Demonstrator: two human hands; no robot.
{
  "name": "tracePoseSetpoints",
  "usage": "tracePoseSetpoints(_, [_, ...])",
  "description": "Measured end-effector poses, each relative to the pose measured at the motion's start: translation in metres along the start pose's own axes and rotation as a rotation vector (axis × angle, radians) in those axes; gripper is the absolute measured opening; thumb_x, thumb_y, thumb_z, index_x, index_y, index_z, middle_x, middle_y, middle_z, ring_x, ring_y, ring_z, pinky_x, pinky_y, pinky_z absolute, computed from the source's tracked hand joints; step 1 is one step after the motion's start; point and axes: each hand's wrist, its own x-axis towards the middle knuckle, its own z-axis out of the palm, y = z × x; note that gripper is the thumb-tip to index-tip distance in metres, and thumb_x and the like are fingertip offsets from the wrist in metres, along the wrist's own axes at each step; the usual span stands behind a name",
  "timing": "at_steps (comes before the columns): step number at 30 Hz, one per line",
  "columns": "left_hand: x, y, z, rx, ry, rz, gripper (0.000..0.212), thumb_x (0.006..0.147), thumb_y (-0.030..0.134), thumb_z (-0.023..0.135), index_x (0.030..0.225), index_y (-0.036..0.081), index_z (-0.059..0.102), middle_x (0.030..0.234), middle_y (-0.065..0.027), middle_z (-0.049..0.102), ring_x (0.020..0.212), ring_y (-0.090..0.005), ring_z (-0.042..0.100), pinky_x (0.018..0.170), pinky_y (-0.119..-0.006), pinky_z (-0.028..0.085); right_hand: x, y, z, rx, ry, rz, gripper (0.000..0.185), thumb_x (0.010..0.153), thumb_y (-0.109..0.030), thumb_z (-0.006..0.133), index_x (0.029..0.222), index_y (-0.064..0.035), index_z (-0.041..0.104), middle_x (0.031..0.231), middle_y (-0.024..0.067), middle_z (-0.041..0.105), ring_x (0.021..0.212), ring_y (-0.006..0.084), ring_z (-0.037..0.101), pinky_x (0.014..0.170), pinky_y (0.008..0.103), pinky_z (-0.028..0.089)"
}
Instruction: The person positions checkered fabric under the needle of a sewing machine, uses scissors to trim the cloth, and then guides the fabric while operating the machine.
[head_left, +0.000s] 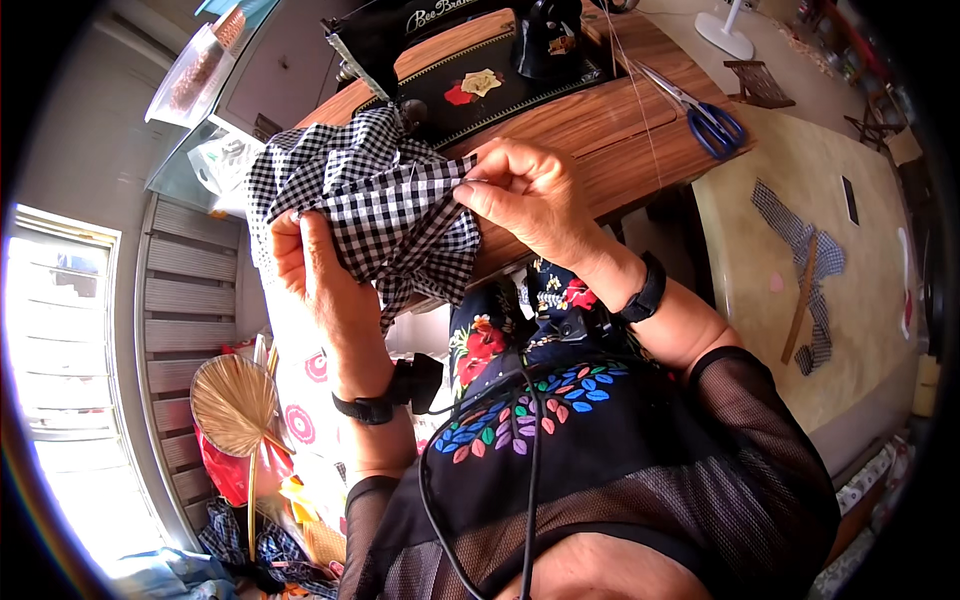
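Note:
Black-and-white gingham cloth (397, 217) lies bunched over the left front of a wooden sewing table (570, 142). My left hand (319, 270) pinches one part of its edge between thumb and forefinger. Farther right, my right hand (525, 199) pinches another edge, so a folded strip stretches between the two. Just beyond the cloth stands a black Bee Brand sewing machine (544, 45); its needle area is partly hidden by fabric. Scissors with blue handles (709, 124) rest at the table's right end, and loose thread (637, 97) trails across the wood.
To the right, a pale table (720, 262) carries gingham scraps (821, 255), a wooden ruler (801, 300) and a dark flat object (849, 200). A woven hand fan (234, 405) stands at left near a louvred window (67, 375). A black cable (534, 450) hangs over my front.

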Motion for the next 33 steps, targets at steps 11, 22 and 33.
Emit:
tracePoseSetpoints(11, [0.006, -0.012, -0.02, -0.118, -0.136, -0.066, 0.005, 0.092, 0.005, 0.058, 0.092, 0.01, 0.06, 0.083, 0.0025, 0.061, 0.075, -0.0035, 0.055, 0.07, -0.018, 0.044, -0.006, -0.002, -0.001, 0.08, -0.009, 0.066, 0.013, 0.085, -0.006, 0.069, 0.078, -0.0055, 0.058, 0.081, -0.0026, 0.059, 0.062, -0.0021, 0.044, 0.054, 0.014, 0.037])
tracePoseSetpoints(22, [0.004, -0.021, -0.023, -0.172, -0.164, -0.071, 0.005, 0.091, 0.004, 0.06, 0.094, 0.008, 0.062, 0.083, 0.0037, 0.061, 0.074, -0.0027, 0.053, 0.071, -0.017, 0.043, -0.007, -0.003, -0.007, -0.001, 0.0, 0.082, 0.021, 0.081, -0.002, 0.071, 0.075, -0.0073, 0.051, 0.078, -0.002, 0.056, 0.066, -0.0004, 0.047, 0.057, 0.0154, 0.04])
tracePoseSetpoints(33, [0.011, -0.024, -0.036, -0.149, -0.175, -0.095, 0.008, 0.091, 0.006, 0.06, 0.095, 0.011, 0.065, 0.088, 0.0, 0.065, 0.079, -0.0088, 0.059, 0.073, -0.025, 0.049, -0.006, -0.017, -0.012, -0.053, -0.099, 0.149, 0.034, 0.082, -0.001, 0.07, 0.113, 0.0021, 0.056, 0.079, 0.0014, 0.064, 0.072, 0.0041, 0.058, 0.064, 0.0185, 0.048])
